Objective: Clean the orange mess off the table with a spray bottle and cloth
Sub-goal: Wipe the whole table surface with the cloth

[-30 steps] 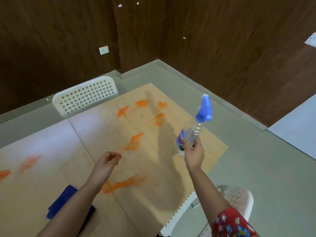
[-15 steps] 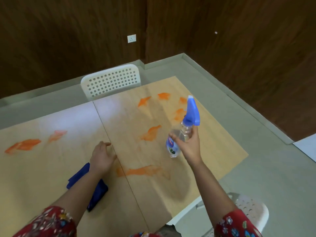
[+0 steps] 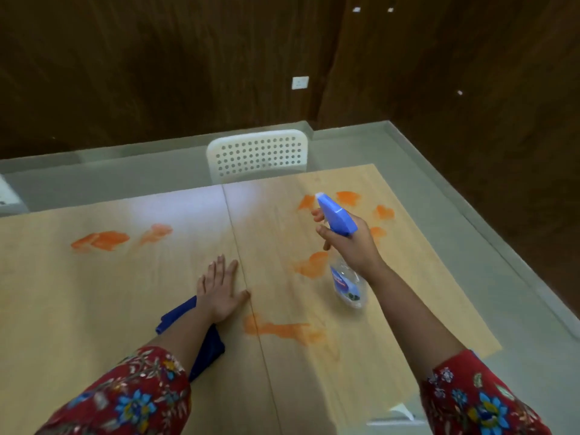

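My right hand [image 3: 351, 243] grips the neck of a clear spray bottle [image 3: 346, 284] with a blue trigger head [image 3: 335, 216], held in the air above the right half of the wooden table [image 3: 94, 309]; a finger lies on the trigger and the nozzle points away and left. Orange smears lie on the table: one [image 3: 282, 331] near me, one [image 3: 310, 265] under the bottle, several [image 3: 345, 197] at the far right, and a patch [image 3: 103, 241] at the far left. My left hand [image 3: 219, 290] rests flat on the table, fingers spread. A dark blue cloth [image 3: 179, 315] lies under my left forearm.
A white perforated chair [image 3: 257, 155] stands at the table's far edge. Part of another white chair [image 3: 395, 416] shows at the near right edge. A seam [image 3: 238, 252] runs between the two tabletop halves. Grey floor and dark wooden walls surround the table.
My left hand came down from the air and now lies flat on the table by the cloth. My right hand shifted its grip up to the trigger and tilted the bottle. The view turned left.
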